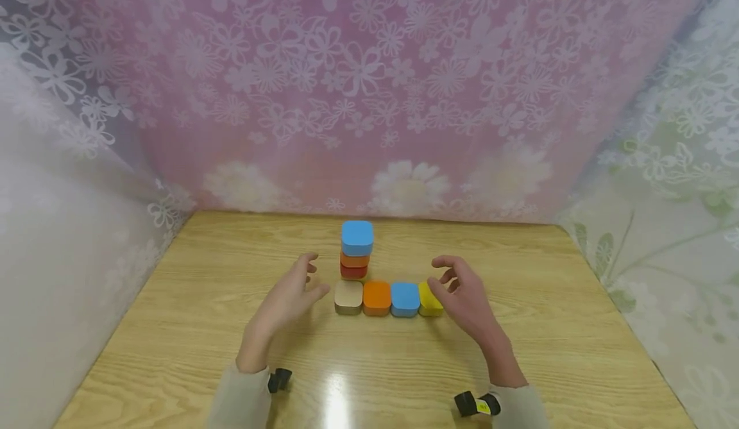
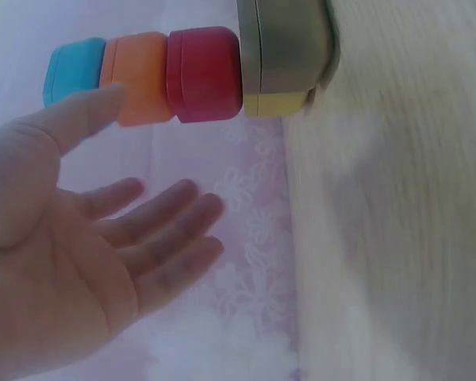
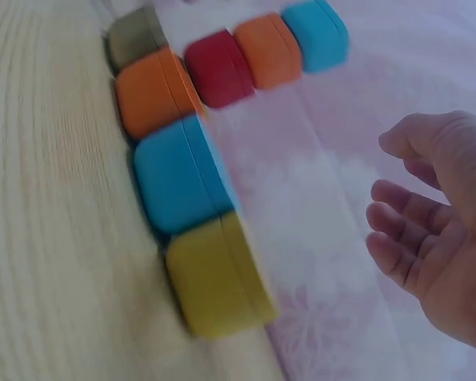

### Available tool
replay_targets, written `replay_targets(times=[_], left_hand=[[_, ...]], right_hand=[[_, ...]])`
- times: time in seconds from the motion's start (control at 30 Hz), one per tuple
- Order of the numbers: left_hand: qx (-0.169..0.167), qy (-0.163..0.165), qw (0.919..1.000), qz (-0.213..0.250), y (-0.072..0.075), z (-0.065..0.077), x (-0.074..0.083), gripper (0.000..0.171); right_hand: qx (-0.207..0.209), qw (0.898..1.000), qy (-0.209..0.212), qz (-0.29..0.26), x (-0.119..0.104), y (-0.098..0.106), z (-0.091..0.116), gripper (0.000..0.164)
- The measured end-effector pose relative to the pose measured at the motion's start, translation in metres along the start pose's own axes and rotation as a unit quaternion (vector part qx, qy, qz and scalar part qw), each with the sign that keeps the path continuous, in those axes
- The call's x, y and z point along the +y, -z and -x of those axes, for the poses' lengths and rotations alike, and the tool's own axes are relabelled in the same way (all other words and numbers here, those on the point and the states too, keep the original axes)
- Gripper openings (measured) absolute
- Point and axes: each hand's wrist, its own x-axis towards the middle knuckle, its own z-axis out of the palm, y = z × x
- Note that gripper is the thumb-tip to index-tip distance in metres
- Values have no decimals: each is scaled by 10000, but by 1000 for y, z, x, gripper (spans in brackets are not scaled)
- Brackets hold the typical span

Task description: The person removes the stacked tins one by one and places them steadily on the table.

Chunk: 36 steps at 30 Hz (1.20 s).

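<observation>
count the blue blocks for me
2: the upper blue block tops the stack; the lower blue block sits in front, between an orange block and the yellow block.

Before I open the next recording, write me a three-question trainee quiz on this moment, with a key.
1. What colour is the topmost block of the rear stack? A red; B blue; C yellow.
2. True or false: neither the left hand nor the right hand holds a block.
3. Fill in: the front orange block sits between the tan block and the ....

Key: 1 B; 2 true; 3 front blue block.
</observation>
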Motion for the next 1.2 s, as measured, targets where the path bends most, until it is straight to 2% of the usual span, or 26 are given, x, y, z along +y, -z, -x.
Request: replay_targets(times=[0.17, 0.27, 0.37, 0.53, 0.8, 1.0, 1.2], left_hand=[[-57, -511, 9984, 218, 0, -17, 7, 82], [-104, -697, 9964, 469, -2, -31, 9, 83], [-182, -816, 9934, 780, -2, -44, 9, 82], [-385, -972, 9898, 966, -2, -58, 10, 80], [-708, -1225, 9845, 1036, -9, -72, 11, 73], [-794, -1314, 9813, 1161, -12, -76, 10, 63], [-784, -1279, 9813, 1204, -13, -78, 10, 59]], right_hand=[[-639, 9977, 152, -151, -16, -11, -18, 38], [-920, 9952, 218, -262, -23, -19, -30, 43], [-1037, 9935, 318, -356, -27, -27, -43, 48], [-1141, 9918, 382, -427, -35, -38, -65, 56], [-1362, 9876, 151, -762, -42, -52, -89, 76], [-1634, 9823, 186, -899, -45, -58, -95, 70], [-1659, 9818, 122, -914, -44, -58, -95, 66]])
